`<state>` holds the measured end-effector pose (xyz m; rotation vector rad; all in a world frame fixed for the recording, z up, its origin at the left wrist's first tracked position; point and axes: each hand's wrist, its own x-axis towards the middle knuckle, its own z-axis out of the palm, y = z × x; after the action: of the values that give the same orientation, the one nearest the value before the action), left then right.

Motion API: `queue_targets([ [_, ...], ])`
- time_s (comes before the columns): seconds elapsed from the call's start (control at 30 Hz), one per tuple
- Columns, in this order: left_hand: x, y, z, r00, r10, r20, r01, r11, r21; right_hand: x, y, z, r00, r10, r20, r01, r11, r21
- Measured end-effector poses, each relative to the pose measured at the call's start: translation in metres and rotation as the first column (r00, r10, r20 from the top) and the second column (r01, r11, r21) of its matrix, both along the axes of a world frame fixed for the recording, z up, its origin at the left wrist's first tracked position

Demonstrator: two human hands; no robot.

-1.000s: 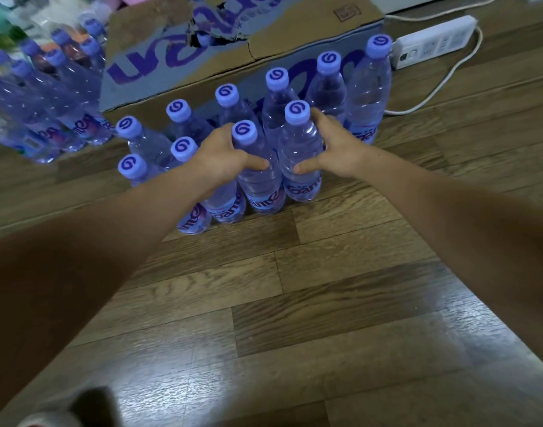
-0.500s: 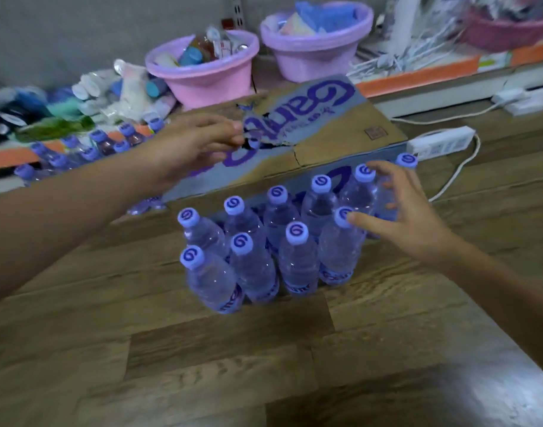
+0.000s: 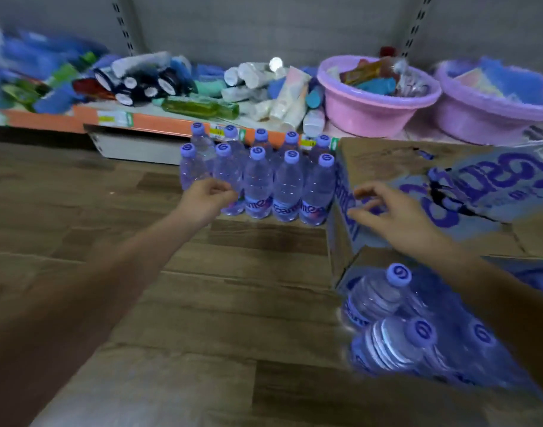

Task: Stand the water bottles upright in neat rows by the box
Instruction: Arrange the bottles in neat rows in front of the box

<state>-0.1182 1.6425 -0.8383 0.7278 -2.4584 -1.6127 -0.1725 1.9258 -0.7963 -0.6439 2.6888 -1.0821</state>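
Wood-plank floor [image 3: 202,303], shop aisle, view now swung left of where it was a moment ago. Nearest, lower right: bottles lying jumbled in the open box [image 3: 396,318], caps toward me, badly blurred, count unreadable. Cardboard box [image 3: 387,167] sits right of centre, torn printed top.

Both hands have come off the stack they were squaring up a second ago. Left hand [image 3: 207,200] is loosely curled, fingers drawn in toward the thumb, holding nothing I can see; it sits in front of the low left bottles of the group, contact unclear. Right hand [image 3: 387,211] is half spread, fingers bent, over the box's near corner, empty.

Upright bottles [image 3: 257,180]: two rows of five against the box's left side, caps level, tight together. The group seen a second ago is out of frame.

Judgement: that block is done; next is probably another pull from the box.

Far back: low shelf [image 3: 159,121] piled with tubes and packets, two plastic basins [image 3: 375,103] at right. All smeared, labels illegible. Box's right end cut off.
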Motion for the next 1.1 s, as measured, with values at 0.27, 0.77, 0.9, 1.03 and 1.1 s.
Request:
queue_targets([
  [0.27,-0.075,0.027,-0.019,0.986,-0.154,-0.056,0.159,0.982,0.101,-0.066,-0.067,-0.045,0.884,-0.31,0.349,0.353,0.933,-0.065],
  [0.77,-0.14,0.049,-0.072,0.926,-0.28,-0.252,0.234,0.952,-0.198,-0.117,-0.115,-0.109,0.872,-0.455,0.178,0.484,0.857,-0.178],
  [0.9,-0.129,0.049,-0.071,0.927,-0.314,-0.206,0.272,0.939,-0.21,-0.1,-0.109,-0.102,0.889,-0.453,0.068,0.457,0.888,-0.046],
  [1.03,-0.104,0.051,-0.073,0.906,-0.378,-0.191,0.33,0.912,-0.242,-0.063,-0.106,-0.102,0.888,-0.455,0.064,0.458,0.888,-0.046],
  [1.1,-0.085,0.05,-0.073,0.902,-0.391,-0.185,0.34,0.905,-0.256,-0.041,-0.101,-0.102,0.913,-0.403,0.064,0.405,0.913,-0.038],
])
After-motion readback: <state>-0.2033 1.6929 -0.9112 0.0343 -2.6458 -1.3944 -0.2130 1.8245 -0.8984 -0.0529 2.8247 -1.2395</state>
